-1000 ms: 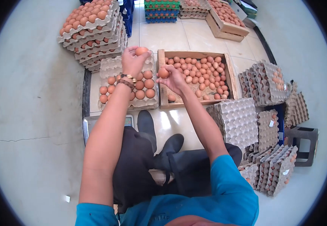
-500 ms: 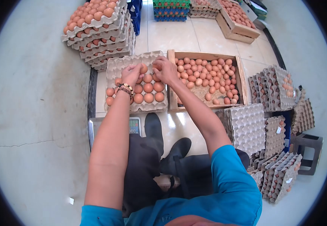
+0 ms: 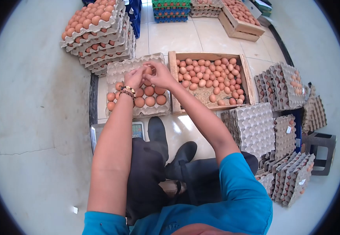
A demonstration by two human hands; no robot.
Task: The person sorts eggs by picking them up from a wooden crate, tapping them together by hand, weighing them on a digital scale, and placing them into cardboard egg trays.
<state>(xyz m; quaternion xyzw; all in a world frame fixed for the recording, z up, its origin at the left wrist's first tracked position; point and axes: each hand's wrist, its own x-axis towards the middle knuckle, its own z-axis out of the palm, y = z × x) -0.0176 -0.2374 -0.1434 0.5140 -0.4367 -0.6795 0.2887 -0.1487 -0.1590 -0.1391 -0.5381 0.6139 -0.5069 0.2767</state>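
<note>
Left hand: the left hand, bracelets at the wrist, is over the middle of the egg tray, its fingers closed in on the near-left side of one egg.
Right hand: the right hand reaches in from the tray's right edge, its fingers curled about the same egg; how the two hands share the grip cannot be told.
Egg: raised among the fingertips, above the tray's middle cups.
Tray, filled part: eggs occupy the cups toward the near edge, from the near-left corner across to the near-right; the hands and left forearm hide some cups.
Tray, unfilled part: the cups along the far edge and toward the far-left corner show no eggs. Judged from the visible cups, the tray is roughly half filled.
Crate: the wooden crate lies just beside the tray's right edge. Many loose eggs are massed toward its far and right walls; bare bedding shows toward the near-left corner.
Surroundings: all on the tiled floor: a scale off the tray's near edge; a tall stack of filled trays beyond its far-left corner; upturned trays near the crate's near-right corner; a second crate beyond its far edge.
</note>
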